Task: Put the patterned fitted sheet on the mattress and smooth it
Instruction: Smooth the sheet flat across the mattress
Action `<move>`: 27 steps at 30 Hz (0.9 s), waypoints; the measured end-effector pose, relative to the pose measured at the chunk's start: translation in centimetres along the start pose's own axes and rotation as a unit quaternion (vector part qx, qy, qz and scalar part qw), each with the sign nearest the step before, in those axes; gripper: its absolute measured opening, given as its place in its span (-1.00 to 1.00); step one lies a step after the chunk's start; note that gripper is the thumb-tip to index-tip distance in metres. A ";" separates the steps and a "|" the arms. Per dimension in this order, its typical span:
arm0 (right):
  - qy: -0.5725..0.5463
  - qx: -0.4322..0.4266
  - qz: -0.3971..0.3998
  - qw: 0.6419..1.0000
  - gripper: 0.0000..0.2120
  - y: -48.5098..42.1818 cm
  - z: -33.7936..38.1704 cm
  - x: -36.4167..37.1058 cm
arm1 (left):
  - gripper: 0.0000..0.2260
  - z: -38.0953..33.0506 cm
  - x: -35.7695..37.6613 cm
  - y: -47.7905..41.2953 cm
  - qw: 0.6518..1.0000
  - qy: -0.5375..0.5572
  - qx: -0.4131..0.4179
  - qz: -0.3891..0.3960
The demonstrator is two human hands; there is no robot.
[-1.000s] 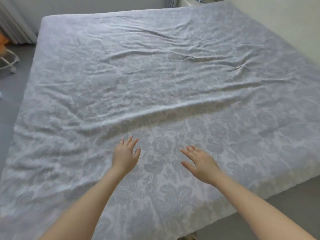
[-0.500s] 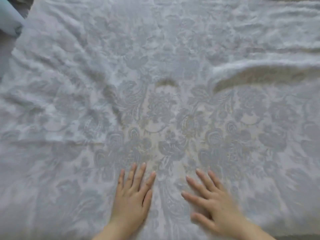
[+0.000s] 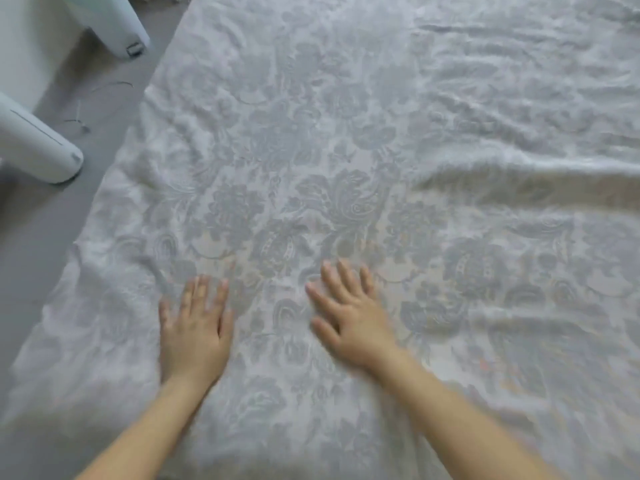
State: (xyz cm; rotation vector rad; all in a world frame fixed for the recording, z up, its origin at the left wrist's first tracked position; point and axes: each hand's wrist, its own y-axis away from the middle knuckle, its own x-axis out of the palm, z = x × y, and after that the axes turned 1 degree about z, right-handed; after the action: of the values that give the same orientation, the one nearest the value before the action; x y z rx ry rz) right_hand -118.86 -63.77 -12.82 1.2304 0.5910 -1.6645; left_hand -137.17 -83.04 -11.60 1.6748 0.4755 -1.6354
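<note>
Home bedroom; patterned fitted sheet (image 3: 346, 150) covering mattress; grey floor (image 3: 52, 220) alongside

I see open, flat patterned sheet (image 3: 346, 150) ahead of & btwn left hand (image 3: 194, 327) and right hand (image 3: 349, 320). A raised fold (image 3: 519, 171) crosses at right, beyond the right hand. Off the sheet's left edge, near white unit (image 3: 38, 147) & far white unit (image 3: 114, 22) stand on grey floor (image 3: 45, 237).

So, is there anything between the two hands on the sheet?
Only bare sheet: in the head view, the stretch between the left hand and the right hand is just patterned fabric, with no object on it.
</note>
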 end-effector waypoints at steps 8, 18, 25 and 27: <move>-0.239 -0.101 0.126 0.957 -0.61 3.9 5.6 -4.1 | -0.57 3.9 -2.9 5.5 0.997 0.023 0.064 0.030; 0.013 0.232 -0.109 0.967 -0.47 0.7 -12.9 -4.6 | -0.55 -24.8 -6.8 -10.2 0.957 0.118 0.233 -0.128; -0.010 0.666 -0.080 0.741 -0.38 29.4 -21.9 -8.4 | -0.56 -40.1 -4.2 -0.8 0.898 0.108 0.426 -0.013; -0.017 0.623 -0.168 0.764 -0.46 26.0 -24.2 -10.8 | -0.60 -42.7 -5.2 -1.5 0.901 0.165 0.399 -0.037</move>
State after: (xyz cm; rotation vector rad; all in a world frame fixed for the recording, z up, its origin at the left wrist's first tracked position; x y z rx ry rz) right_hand -84.26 -51.17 -8.23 2.0527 -0.5325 -2.4814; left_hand -109.27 -50.35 -10.43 2.5882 -0.0080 -1.7213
